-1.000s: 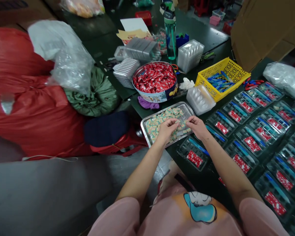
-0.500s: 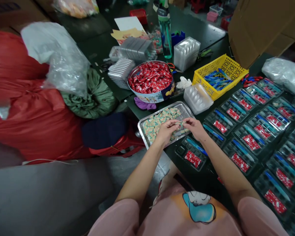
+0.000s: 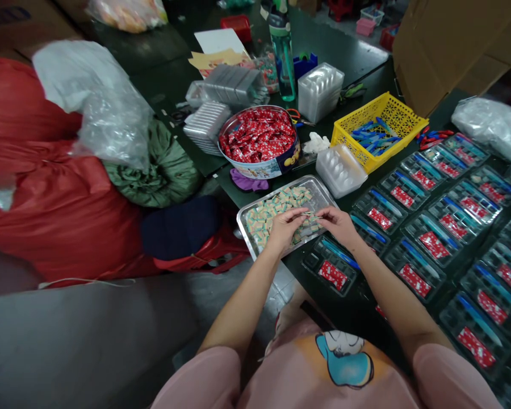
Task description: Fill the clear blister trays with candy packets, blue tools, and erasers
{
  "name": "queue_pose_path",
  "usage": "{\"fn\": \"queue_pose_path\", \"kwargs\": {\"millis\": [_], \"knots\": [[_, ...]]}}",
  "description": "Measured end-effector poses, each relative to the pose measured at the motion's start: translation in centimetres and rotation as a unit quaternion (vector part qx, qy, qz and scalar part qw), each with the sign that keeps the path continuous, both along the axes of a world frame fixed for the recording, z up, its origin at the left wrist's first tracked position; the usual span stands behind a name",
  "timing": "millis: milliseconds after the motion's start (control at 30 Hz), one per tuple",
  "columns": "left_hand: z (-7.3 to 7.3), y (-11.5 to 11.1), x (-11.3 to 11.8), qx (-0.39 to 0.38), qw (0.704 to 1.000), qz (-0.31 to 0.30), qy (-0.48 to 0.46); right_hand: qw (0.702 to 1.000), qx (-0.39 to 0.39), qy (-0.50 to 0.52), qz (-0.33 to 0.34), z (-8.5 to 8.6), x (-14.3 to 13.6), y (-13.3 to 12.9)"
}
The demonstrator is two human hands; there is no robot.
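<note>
A metal tray (image 3: 326,199) bears many small beige-and-green pieces (image 3: 262,218). Over its near right part, my left hand (image 3: 286,226) pinches one or more of these small pieces at the fingertips. Close beside it on the right, my right hand (image 3: 337,221) also has its fingers pinched on small pieces; the exact number is too small to tell. The fingertips of both hands almost meet. Right of the hands lie clear blister trays (image 3: 333,275), each with a blue pen and a red patterned packet.
Behind the tray stand a round tin (image 3: 259,169) of red packets, a clear plastic tray stack (image 3: 340,173), a yellow basket (image 3: 375,162) of blue pens and a bottle (image 3: 283,62). Red bags (image 3: 55,210) fill the left.
The hands stay over the tray with their fingertips slightly shifted around the small pieces. The whole view has moved a little; the other objects have stayed in place.
</note>
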State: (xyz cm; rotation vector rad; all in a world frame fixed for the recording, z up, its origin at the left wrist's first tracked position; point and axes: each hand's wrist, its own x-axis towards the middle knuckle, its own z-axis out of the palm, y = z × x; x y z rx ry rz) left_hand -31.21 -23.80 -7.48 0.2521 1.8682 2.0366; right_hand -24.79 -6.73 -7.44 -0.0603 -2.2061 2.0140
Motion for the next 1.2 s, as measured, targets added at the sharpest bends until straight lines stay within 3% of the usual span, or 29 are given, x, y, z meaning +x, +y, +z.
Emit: {"fn": "queue_pose_path", "kwargs": {"millis": [233, 600, 1200], "knots": [[1.2, 0.0, 0.2, -0.072, 0.991, -0.003, 0.116, 0.991, 0.104, 0.077, -0.02, 1.8, 0.4, -0.5], [2.0, 0.4, 0.9, -0.125, 0.972, 0.055, 0.19, 0.965, 0.211, 0.151, -0.045, 1.1, 0.1, -0.8], [1.7, 0.4, 1.2, -0.117, 0.974, 0.042, 0.189, 0.967, 0.209, 0.128, -0.068, 1.4, -0.2, -1.2]]}}
